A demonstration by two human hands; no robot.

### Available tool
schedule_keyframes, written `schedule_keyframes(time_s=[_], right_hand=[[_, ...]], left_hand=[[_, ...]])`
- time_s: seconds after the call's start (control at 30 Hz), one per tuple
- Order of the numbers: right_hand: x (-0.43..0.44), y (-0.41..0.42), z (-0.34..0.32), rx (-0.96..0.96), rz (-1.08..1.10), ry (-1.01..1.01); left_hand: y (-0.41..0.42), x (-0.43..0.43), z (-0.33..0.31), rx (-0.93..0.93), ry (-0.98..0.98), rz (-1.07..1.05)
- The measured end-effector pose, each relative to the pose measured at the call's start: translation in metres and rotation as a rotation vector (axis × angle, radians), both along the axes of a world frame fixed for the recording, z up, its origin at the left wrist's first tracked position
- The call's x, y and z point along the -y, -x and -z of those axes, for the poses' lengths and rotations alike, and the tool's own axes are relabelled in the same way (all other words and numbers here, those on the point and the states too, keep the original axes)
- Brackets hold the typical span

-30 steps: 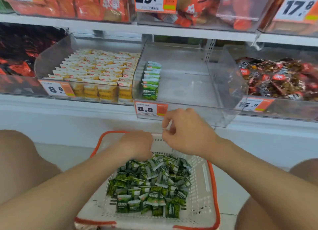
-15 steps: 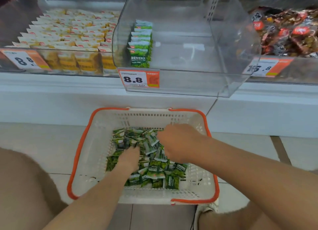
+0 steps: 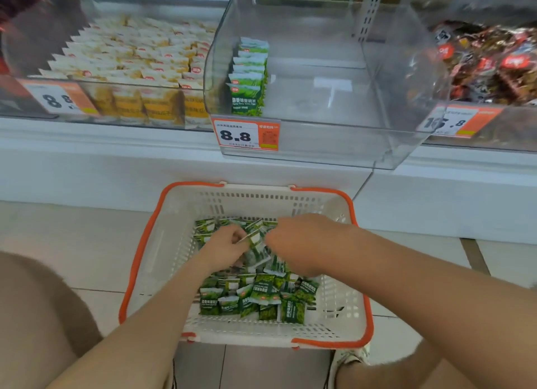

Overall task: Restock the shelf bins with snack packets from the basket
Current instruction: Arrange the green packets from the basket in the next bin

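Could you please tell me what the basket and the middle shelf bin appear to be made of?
Basket: likely rigid white plastic, matte, with slotted moulded walls and an orange rim. Middle shelf bin: clear glossy plastic, probably acrylic; see-through walls reflect light.

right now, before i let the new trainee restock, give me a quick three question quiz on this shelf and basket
1. True or false: the green packets fill the clear bin from wall to wall.
2. The price tag on that bin reads: A 8.8, B 17.8, C 29.8.
3. Fill in: the left hand and right hand are both down in the ____.
Key: 1 false, a single row stands along the bin's left wall; 2 A; 3 basket.
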State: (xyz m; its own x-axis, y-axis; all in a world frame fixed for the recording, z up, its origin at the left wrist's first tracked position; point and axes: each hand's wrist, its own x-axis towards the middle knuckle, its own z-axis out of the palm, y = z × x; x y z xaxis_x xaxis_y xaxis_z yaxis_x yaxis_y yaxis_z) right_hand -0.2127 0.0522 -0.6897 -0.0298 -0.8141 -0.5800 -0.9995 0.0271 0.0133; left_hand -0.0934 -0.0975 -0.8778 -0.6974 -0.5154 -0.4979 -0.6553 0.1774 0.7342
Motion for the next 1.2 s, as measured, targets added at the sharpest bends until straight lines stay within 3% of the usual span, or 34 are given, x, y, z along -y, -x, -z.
schedule_keyframes(time_s=[0.17, 0.3, 0.37, 0.53, 0.67, 0.8, 0.87, 0.93, 1.1, 1.2], right_hand=[[0.008, 0.003, -0.014, 0.059, 0.001, 0.177], [0.011, 0.006, -0.012, -0.011, 0.023, 0.376], [0.016, 0.01, -0.017, 0.061, 0.112, 0.465], [0.026, 0.028, -0.049, 0.244, 0.337, 0.636], [0.028, 0.041, -0.069, 0.343, 0.526, 0.746], [0.032, 0.042, -0.081, 0.757, 0.785, 0.778], [0.038, 0.038, -0.085, 1.069, 0.965, 0.755], [0.044, 0.035, -0.086, 1.233, 1.086, 0.742], [0.053, 0.036, -0.089, 1.032, 1.037, 0.854], [0.061, 0.042, -0.1, 1.033, 1.01, 0.924]], left_hand=[[0.012, -0.008, -0.084, -0.25, -0.288, -0.038], [0.015, -0.008, -0.13, -0.297, -0.427, -0.109], [0.016, -0.007, -0.153, -0.3, -0.448, -0.101], [0.017, 0.002, -0.213, -0.203, -0.181, 0.08], [0.018, 0.006, -0.257, -0.293, 0.001, 0.157], [0.01, 0.017, -0.272, -0.378, 0.095, 0.364], [0.012, 0.024, -0.268, -0.431, 0.124, 0.265], [0.014, 0.028, -0.264, -0.496, 0.076, 0.115], [0.023, 0.028, -0.261, -0.548, 0.037, -0.061], [0.026, 0.031, -0.27, -0.519, 0.231, -0.093]])
